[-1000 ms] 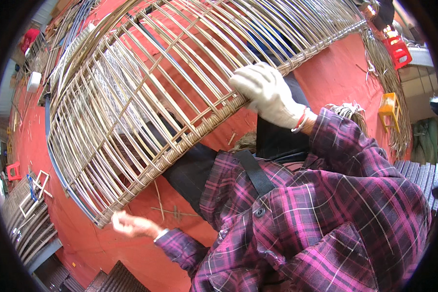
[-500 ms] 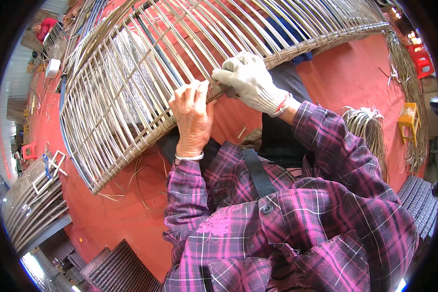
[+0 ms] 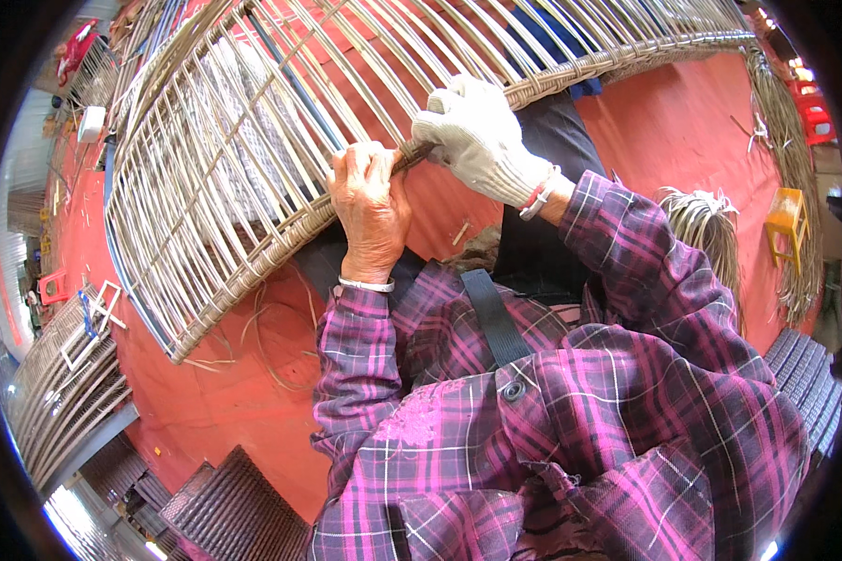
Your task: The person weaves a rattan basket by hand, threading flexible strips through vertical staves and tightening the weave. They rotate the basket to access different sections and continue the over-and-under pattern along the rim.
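Note:
A large wicker panel [image 3: 241,279] of pale, parallel strands stretches across the upper left and top, with a thick wrapped border along its near edge. My bare left hand [image 3: 370,217] is closed over this border, fingers curled on top and thumb toward the right. Just right of it, my right hand [image 3: 482,140], in a white knit glove, is closed with its fingers bent at the same border. Between the two hands runs a short dark stretch of the edge. Glove and knuckles hide exactly what the right fingers pinch.
Red sheeting [image 3: 225,411] covers the floor. At the right are a bundle of strands [image 3: 706,229], a yellow stool [image 3: 786,224] and red stools [image 3: 814,114]. Dark woven panels [image 3: 243,505] lie at lower left, below a stack of curved wicker pieces [image 3: 61,402]. Loose strands lie under the panel.
Both hands sit slightly higher in the picture, still at the border. My right hand's fingers have turned and curled in more. The panel appears shifted a little up and left.

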{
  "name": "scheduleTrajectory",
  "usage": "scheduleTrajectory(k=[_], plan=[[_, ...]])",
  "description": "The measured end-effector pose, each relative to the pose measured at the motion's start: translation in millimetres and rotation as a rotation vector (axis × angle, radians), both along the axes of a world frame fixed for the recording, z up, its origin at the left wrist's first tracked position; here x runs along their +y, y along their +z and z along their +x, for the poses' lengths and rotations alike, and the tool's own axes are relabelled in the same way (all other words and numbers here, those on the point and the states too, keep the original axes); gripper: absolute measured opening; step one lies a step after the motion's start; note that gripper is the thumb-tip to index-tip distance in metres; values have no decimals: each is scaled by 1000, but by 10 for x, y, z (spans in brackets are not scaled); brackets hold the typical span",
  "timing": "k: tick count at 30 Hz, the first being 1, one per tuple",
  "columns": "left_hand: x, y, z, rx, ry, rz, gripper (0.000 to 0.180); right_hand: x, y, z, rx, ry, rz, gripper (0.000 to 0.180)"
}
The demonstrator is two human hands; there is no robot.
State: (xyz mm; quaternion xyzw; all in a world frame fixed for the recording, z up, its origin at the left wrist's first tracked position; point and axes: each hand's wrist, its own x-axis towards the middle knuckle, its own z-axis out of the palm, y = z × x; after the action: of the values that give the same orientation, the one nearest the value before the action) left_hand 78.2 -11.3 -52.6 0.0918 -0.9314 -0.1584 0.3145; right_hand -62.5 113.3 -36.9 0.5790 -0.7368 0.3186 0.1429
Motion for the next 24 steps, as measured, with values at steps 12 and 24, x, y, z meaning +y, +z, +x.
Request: scheduleTrajectory(k=[12, 24], plan=[[37, -217, 54, 112, 93, -208, 24, 61, -78, -2, 55, 74, -129, 16], [392, -73, -425, 51, -9, -126, 42, 595, -38, -684, 154, -49, 80, 34]])
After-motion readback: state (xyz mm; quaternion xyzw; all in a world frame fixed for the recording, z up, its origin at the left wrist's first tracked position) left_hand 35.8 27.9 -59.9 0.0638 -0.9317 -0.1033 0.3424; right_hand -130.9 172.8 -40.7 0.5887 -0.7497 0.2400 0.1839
